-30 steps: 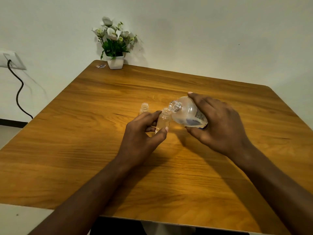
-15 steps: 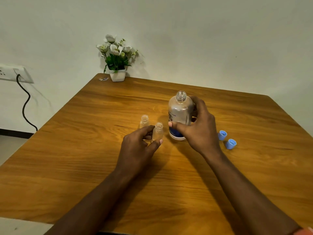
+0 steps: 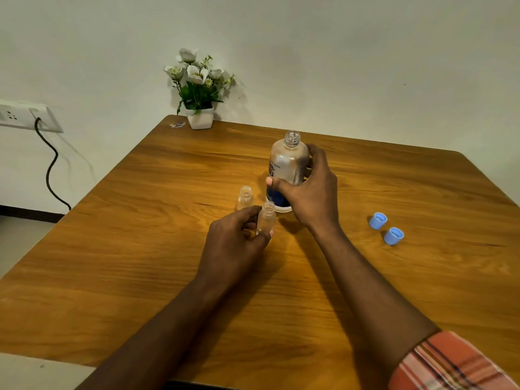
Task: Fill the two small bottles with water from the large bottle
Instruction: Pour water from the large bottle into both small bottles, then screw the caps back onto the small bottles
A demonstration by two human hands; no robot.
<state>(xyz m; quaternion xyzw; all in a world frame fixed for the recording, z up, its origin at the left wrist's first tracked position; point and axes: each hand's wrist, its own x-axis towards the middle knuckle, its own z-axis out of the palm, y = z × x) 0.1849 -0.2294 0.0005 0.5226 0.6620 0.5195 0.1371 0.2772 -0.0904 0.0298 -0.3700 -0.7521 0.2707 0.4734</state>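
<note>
The large bottle point(image 3: 288, 161) is pictured upright and uncapped on the table point(image 3: 168, 249). Its clear body is wrapped in a white-and-blue label and clasped by the right grip point(image 3: 312, 195), thumb across the front and fingers curled behind. Just left of its base and nearer the camera, a small bottle point(image 3: 266, 218) of clear plastic with an open threaded neck is pinched by the left grip point(image 3: 236, 243). A second small bottle point(image 3: 245, 197), likewise uncapped, is stood just left of the large bottle, untouched. How much water is held in any of the three cannot be told. Two blue caps point(image 3: 378, 220) point(image 3: 393, 235) are laid well to its right, open sides showing. A flower pot point(image 3: 200, 119) is set far beyond it, to the left.
</note>
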